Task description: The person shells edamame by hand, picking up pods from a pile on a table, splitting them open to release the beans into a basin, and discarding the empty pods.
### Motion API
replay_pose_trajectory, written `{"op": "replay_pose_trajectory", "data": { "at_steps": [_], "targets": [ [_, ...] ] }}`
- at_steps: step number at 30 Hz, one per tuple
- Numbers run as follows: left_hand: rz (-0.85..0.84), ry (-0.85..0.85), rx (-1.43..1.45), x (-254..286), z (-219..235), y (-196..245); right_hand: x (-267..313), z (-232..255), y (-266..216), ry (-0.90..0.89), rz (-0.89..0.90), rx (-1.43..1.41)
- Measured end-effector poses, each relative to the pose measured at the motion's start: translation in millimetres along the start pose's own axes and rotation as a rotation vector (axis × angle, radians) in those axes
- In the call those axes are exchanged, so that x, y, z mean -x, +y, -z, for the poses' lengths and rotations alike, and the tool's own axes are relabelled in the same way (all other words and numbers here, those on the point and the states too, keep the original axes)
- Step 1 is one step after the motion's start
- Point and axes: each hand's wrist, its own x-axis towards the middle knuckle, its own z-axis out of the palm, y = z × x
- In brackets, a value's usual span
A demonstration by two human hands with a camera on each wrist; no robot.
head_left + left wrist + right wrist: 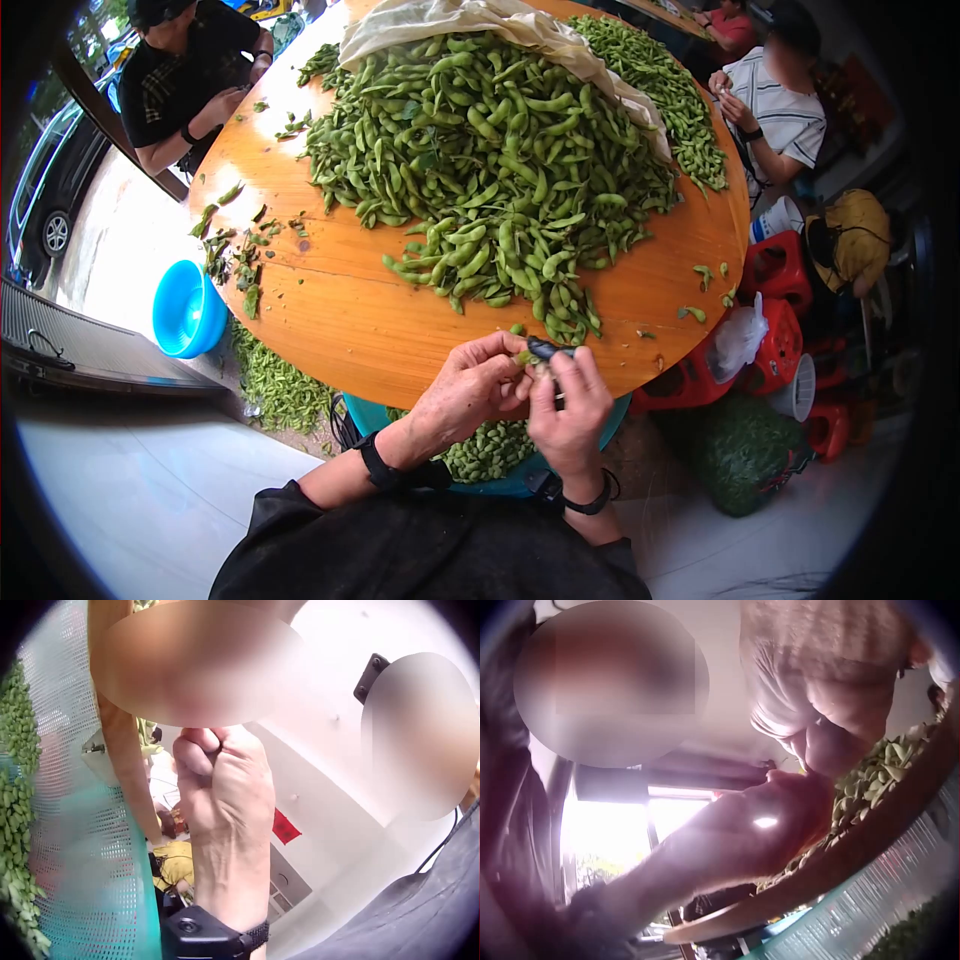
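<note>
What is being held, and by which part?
The left hand pinches a green pod, the right hand a dark item; fingers cover them, so the held parts cannot be told.

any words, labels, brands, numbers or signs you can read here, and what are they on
None that I can read.
Red patch: too small and blurred to tell if it bears writing.
Black wrist device: no readable mark.
Black car: no readable plate or badge.
</note>
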Motion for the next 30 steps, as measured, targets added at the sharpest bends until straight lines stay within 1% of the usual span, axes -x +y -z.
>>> {"op": "replay_pose_trajectory", "data": {
  "at_steps": [1, 3, 4, 5, 7, 8, 9, 11, 12, 13, 15, 16, 17, 18, 19, 21, 22, 24, 25, 26, 27, 28, 29, 30],
  "targets": [
    [-0.001, 0.0, -0.001, 1.6, 0.6, -0.7, 1.8, 3.9, 5.6, 0.001, 0.001, -0.001],
    [-0.018, -0.129, -0.101, 11.7, -11.4, 7.5, 10.7, 13.7, 19.8, -0.003, -0.393, -0.488],
    [0.009, -0.117, -0.275, 18.3, -15.3, 11.9, 11.7, 26.5, 22.0, 0.044, -0.502, -0.606],
    [-0.035, -0.281, -0.529, 15.1, -3.0, 10.7, 12.1, 44.1, 22.4, 0.091, -0.611, -0.724],
    [-0.349, -0.618, -1.113, 24.6, 0.1, 24.8, 18.8, 85.0, 30.7, 0.182, -0.634, -0.725],
    [-0.305, -0.716, -1.134, 26.4, 5.7, 22.7, 25.9, 107.3, 37.2, 0.151, -0.629, -0.621],
    [-0.305, -0.717, -1.134, 26.4, 4.2, 25.5, 33.8, 130.2, 44.5, 0.119, -0.625, -0.518],
    [-0.319, -0.521, -1.269, 25.4, -1.6, 34.4, 46.8, 174.5, 61.7, -0.212, -0.538, -0.17],
    [-0.587, -0.323, -1.358, 15.9, -2.5, 29.6, 49.1, 182.9, 57.3, -0.24, -0.693, 0.036],
    [-0.642, -0.093, -1.585, 8.1, -1.1, 27.9, 52.0, 185.4, 61.4, -0.239, -0.692, 0.036],
    [-0.784, 0.187, -1.631, -5.8, -6.7, 19.8, 57.0, 184.0, 73.6, -0.227, -0.644, 0.417],
    [-0.786, 0.185, -1.632, -11.2, -7.4, 15.0, 58.4, 178.3, 77.3, -0.175, -0.683, 0.398],
    [-0.816, 0.234, -1.707, -14.8, -6.9, 9.7, 56.5, 169.8, 76.7, -0.174, -0.683, 0.396],
    [-0.844, 0.286, -1.785, -15.8, -6.1, 6.4, 52.2, 158.3, 74.5, -0.127, -0.62, 0.35],
    [-0.843, 0.286, -1.791, -15.1, -5.5, 5.1, 46.3, 146.3, 69.7, -0.08, -0.557, 0.302],
    [-0.865, 0.37, -1.894, -14.6, -5.6, 3.1, 27.2, 122.4, 48.8, -0.125, -0.462, 0.199],
    [-0.867, 0.366, -1.897, -14.4, -6.1, 4.3, 20.5, 109.6, 40.2, -0.133, -0.441, 0.129],
    [-0.91, 0.423, -1.894, -13.8, -5.4, 11.2, 10.3, 84.8, 26.3, -0.15, -0.404, -0.007],
    [-0.915, 0.419, -1.896, -14.3, -4.6, 14.0, 6.1, 72.1, 20.9, -0.16, -0.389, -0.074],
    [-0.968, 0.372, -1.761, -14.9, -3.3, 16.5, 0.0, 60.4, 14.5, -0.159, -0.389, -0.11],
    [-1.013, 0.323, -1.625, -14.4, -1.6, 18.8, -1.9, 47.3, 16.1, -0.134, -0.333, -0.131],
    [-0.895, 0.268, -1.494, -11.3, 0.3, 20.7, -5.3, 36.1, 16.1, -0.121, -0.335, -0.174],
    [-0.897, 0.265, -1.492, -9.2, 0.9, 22.5, -8.7, 26.9, 15.5, -0.109, -0.336, -0.216],
    [-0.635, 0.176, -1.15, -7.1, 1.2, 24.5, -10.7, 19.4, 14.4, -0.108, -0.335, -0.214]
  ]
}}
